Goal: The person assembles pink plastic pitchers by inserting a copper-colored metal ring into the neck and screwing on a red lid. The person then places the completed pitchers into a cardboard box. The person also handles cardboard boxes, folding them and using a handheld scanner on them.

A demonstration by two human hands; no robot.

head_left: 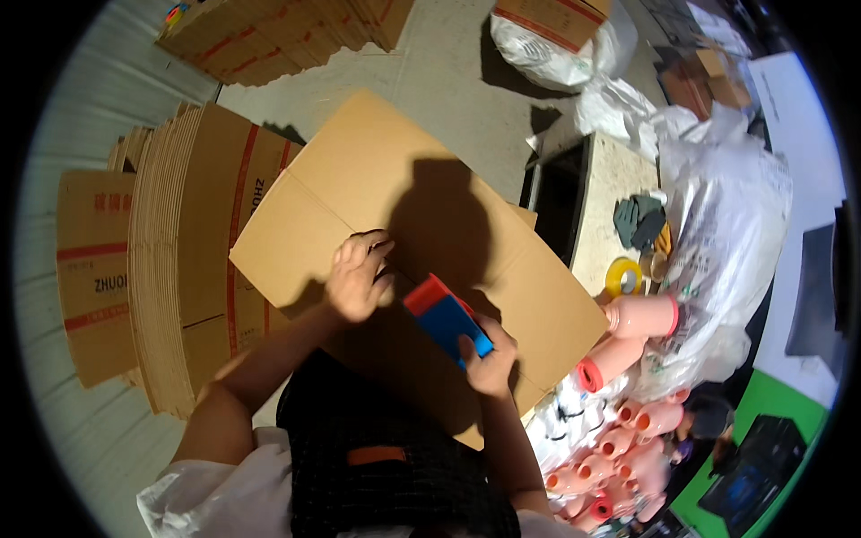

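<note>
Blue-and-red, block-shaped tool (pixel 448 320) is clamped in your right hand (pixel 493 356), over the broad brown cardboard sheet (pixel 314 188) near its middle, while your left hand (pixel 357 278) has thumb and fingers apart nearer the sheet's left corner. Its right corner crowds the pink cylindrical containers (pixel 644 316); the yellow tape roll (pixel 614 282) lies toward the pale worktop's (pixel 605 193) near end, and stacked flattened brown cartons (pixel 202 233) stand beyond the left corner.

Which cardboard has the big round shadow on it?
The plain middle cardboard, beneath the left hand and right hand. The shadow misses the left stack and the top stack, which both have red stripes.
</note>
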